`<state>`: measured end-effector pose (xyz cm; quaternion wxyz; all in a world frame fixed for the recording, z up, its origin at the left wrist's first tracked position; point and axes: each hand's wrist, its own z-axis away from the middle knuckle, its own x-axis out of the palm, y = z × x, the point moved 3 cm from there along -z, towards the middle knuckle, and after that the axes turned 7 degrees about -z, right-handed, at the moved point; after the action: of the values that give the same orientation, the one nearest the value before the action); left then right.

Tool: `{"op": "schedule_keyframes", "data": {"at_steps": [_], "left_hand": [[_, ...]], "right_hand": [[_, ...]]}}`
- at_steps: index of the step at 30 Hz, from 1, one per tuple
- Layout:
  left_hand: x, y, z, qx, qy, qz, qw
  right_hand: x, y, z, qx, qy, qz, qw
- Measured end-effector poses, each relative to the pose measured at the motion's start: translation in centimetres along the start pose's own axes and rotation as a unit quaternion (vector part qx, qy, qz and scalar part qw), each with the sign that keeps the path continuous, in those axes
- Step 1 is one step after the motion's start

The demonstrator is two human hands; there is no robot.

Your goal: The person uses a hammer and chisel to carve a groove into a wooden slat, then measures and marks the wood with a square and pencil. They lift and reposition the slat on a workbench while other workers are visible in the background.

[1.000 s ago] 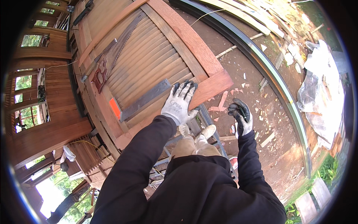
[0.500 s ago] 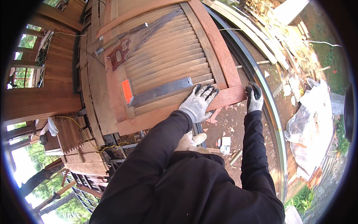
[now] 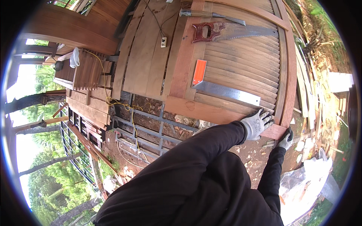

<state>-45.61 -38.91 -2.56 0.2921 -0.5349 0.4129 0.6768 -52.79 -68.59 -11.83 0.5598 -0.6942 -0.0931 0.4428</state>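
A reddish wooden louvered shutter (image 3: 226, 111) lies flat before me. My left hand (image 3: 257, 124), in a grey glove with dark fingertips, rests with fingers stretched over its near rail, close to the right corner. At that corner my right hand (image 3: 286, 139), gloved alike, has its fingers curled against the rail's end; what they hold, if anything, is hidden. A try square with an orange stock (image 3: 199, 72) and a steel blade (image 3: 230, 93) lies on the slats left of my left hand. Farther off are a handsaw (image 3: 226, 32) with a brown handle and a wooden-handled chisel (image 3: 211, 15).
Wooden planks (image 3: 145, 67) with a white power socket (image 3: 163, 42) on a cord adjoin the shutter's left. A yellow cord (image 3: 113, 103) runs over a metal frame (image 3: 147, 118). Clear plastic sheeting (image 3: 307, 180) lies at the lower right, and long boards (image 3: 305, 83) lie beyond the shutter.
The view has swung left, so the shutter and tools appear farther right. My left hand still lies on the near rail, and my right hand remains at the corner.
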Motion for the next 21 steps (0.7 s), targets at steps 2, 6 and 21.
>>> {"op": "schedule_keyframes", "data": {"at_steps": [2,6,21], "left_hand": [[0.1,0.1,0.0,-0.004,0.0,0.003,1.0],[-0.2,0.2,-0.1,0.0,0.008,0.006,1.0],[-0.7,0.0,-0.4,-0.026,0.001,-0.027,0.999]], "right_hand": [[-0.1,1.3,-0.6,-0.007,-0.005,-0.035,0.999],[-0.4,1.6,-0.7,-0.006,0.0,-0.045,0.999],[0.9,-4.3,2.1,-0.078,0.003,-0.03,0.997]]}}
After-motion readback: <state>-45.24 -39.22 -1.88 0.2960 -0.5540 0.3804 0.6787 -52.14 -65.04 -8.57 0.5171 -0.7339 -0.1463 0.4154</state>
